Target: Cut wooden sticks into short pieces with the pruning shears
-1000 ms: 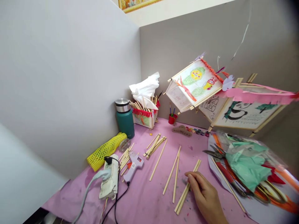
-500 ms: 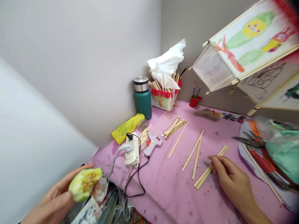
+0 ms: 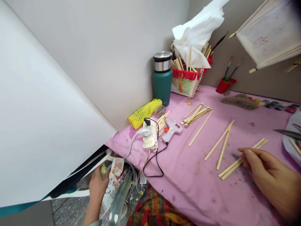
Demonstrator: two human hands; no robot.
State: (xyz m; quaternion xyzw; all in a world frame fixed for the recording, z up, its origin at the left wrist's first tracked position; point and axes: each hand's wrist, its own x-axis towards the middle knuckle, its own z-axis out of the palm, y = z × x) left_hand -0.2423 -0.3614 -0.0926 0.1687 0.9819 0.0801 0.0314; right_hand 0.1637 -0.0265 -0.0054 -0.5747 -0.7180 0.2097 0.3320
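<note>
My left hand (image 3: 98, 182) is low beside the table, over the floor clutter, its fingers closed round a pale green piece of guava (image 3: 103, 170). Most of the fruit is hidden by the hand. On the pink cloth my right hand (image 3: 265, 175) rests with thumb and forefinger pressed together. A small grey pointed thing (image 3: 235, 156) shows at its fingertips; I cannot make out what it is. Under and beside those fingers lies a pair of bamboo sticks (image 3: 231, 169). Two more sticks (image 3: 223, 147) form a narrow V to their left.
A glue gun (image 3: 171, 130) lies by a white power strip (image 3: 150, 138), its black cord looping near the table edge. Behind stand a teal bottle (image 3: 162, 84) and a box of sticks and tissue (image 3: 185, 83). A paper lantern (image 3: 270, 37) hangs upper right. Clippers (image 3: 288, 133) lie at right.
My left hand has dropped down and away with the guava, past the table edge toward the floor. The view has turned left and down. My right hand stays by the sticks.
</note>
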